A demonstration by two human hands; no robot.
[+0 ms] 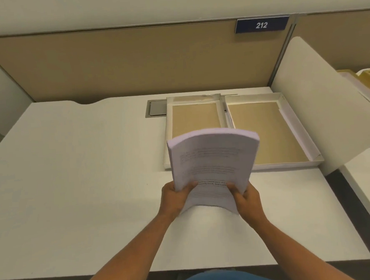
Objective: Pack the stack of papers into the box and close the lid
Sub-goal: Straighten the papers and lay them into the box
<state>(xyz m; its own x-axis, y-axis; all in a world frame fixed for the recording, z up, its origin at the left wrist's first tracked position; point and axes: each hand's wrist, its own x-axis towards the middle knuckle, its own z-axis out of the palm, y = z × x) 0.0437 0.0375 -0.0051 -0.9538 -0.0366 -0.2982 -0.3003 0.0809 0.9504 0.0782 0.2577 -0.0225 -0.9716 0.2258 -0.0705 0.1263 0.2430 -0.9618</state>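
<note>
Both hands, left hand (175,197) and right hand (246,197), grip the paper stack (211,160) above the desk (84,167). Beyond, the box (310,151) lies open and empty, lid (168,128) to its left; packing and closing remain.

Both hands, left hand (176,195) and right hand (245,198), are gripping the bowed stack of papers (212,164) above the white surface (84,178). The open box (270,132) and its lid (192,117) are lying side by side behind.
</note>
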